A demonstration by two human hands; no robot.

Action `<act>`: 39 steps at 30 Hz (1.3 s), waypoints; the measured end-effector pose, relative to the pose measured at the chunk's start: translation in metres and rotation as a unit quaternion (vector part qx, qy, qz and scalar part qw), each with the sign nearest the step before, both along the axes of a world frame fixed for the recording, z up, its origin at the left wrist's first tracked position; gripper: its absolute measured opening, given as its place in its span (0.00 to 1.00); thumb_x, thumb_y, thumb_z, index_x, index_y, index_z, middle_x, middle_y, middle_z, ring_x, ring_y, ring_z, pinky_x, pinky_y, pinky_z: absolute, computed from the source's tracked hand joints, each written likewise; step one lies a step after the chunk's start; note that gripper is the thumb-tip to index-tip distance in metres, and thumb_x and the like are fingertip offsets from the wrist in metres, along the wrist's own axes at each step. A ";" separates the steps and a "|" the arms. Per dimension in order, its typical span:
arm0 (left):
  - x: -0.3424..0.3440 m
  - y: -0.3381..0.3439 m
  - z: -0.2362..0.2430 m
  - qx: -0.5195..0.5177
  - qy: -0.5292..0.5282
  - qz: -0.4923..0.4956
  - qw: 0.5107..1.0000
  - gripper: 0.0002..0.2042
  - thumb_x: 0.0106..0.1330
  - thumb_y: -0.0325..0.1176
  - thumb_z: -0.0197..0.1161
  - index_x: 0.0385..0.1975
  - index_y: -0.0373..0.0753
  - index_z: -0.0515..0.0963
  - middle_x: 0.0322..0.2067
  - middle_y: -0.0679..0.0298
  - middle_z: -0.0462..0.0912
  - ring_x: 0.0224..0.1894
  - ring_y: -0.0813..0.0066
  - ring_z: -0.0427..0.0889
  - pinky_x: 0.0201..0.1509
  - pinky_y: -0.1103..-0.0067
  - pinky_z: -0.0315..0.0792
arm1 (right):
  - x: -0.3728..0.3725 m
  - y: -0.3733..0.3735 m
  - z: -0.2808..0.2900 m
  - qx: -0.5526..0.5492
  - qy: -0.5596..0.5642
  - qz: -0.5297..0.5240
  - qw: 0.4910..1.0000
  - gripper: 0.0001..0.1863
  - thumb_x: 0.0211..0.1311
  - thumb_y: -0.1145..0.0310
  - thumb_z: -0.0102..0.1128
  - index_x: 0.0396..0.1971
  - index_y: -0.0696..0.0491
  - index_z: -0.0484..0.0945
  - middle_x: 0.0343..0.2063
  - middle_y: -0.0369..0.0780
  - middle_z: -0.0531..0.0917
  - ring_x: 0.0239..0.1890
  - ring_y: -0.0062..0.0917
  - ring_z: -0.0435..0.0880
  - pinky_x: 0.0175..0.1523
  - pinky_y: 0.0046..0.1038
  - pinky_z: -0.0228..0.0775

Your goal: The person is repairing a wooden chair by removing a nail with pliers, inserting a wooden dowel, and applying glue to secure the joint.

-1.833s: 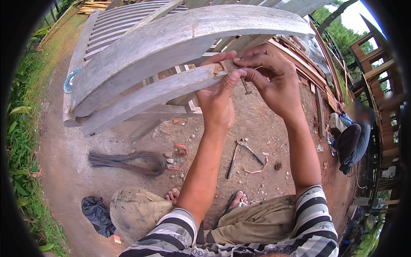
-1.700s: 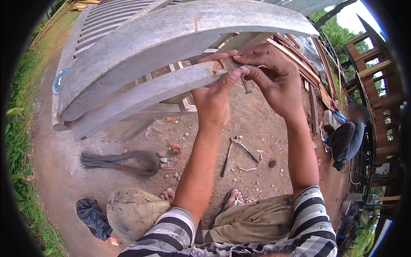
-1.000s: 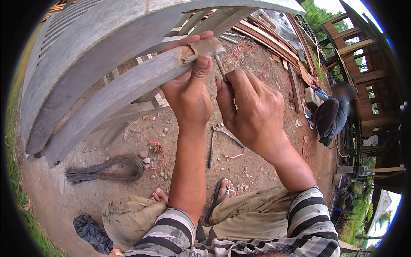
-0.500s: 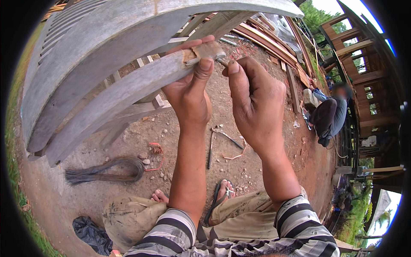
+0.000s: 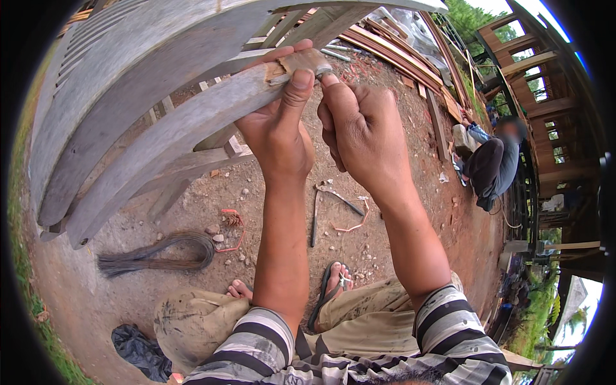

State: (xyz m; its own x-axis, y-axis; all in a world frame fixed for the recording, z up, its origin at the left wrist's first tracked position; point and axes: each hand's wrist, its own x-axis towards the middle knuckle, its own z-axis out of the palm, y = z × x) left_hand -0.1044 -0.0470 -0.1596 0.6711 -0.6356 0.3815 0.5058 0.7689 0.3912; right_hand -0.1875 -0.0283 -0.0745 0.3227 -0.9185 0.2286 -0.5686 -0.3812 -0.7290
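A curved grey wooden rail [image 5: 186,122], part of a large slatted wooden frame [image 5: 135,70], reaches up from the left. My left hand [image 5: 282,128] is closed round its far end from below, thumb laid along the side. At that end is a brownish, rough-edged patch [image 5: 300,63] of bare wood. My right hand [image 5: 362,122] is curled in a fist against the tip of the rail, with its thumb pressed to the end. Whatever the fingers pinch there is hidden.
Long-handled pincers [image 5: 327,192] lie on the dirt between my forearms, near an orange strip [image 5: 356,226]. A bundle of dark wire [image 5: 157,253] and a black plastic bag [image 5: 141,353] lie left. Stacked planks [image 5: 391,58] are at the back; another person [image 5: 494,160] squats at right.
My right hand has turned and moved left, up against the rail's end. The thin rod that showed between thumb and rail is now covered. My left hand keeps its hold.
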 end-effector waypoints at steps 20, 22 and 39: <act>0.003 0.002 0.000 0.008 -0.008 -0.001 1.000 0.18 0.74 0.30 0.64 0.59 0.32 0.71 0.58 0.44 0.79 0.50 0.71 0.85 0.53 0.78 0.82 | 0.005 0.009 -0.001 -0.149 0.025 -0.014 0.988 0.15 0.74 0.63 0.58 0.30 0.59 0.79 0.17 0.48 0.80 0.19 0.47 0.82 0.24 0.40 0.70; 0.003 0.002 0.001 0.006 -0.008 0.003 1.000 0.18 0.74 0.30 0.64 0.59 0.32 0.71 0.58 0.43 0.79 0.50 0.71 0.84 0.52 0.78 0.81 | -0.001 0.010 -0.005 -0.241 0.084 -0.004 0.967 0.15 0.74 0.64 0.59 0.30 0.59 0.79 0.19 0.49 0.80 0.19 0.47 0.82 0.24 0.40 0.70; 0.004 0.004 0.002 0.016 -0.005 0.012 1.000 0.18 0.73 0.30 0.64 0.58 0.29 0.72 0.57 0.43 0.79 0.47 0.69 0.84 0.49 0.75 0.82 | 0.001 0.011 -0.011 -0.236 0.066 -0.012 0.969 0.14 0.73 0.63 0.61 0.28 0.57 0.78 0.16 0.45 0.80 0.16 0.42 0.80 0.21 0.37 0.70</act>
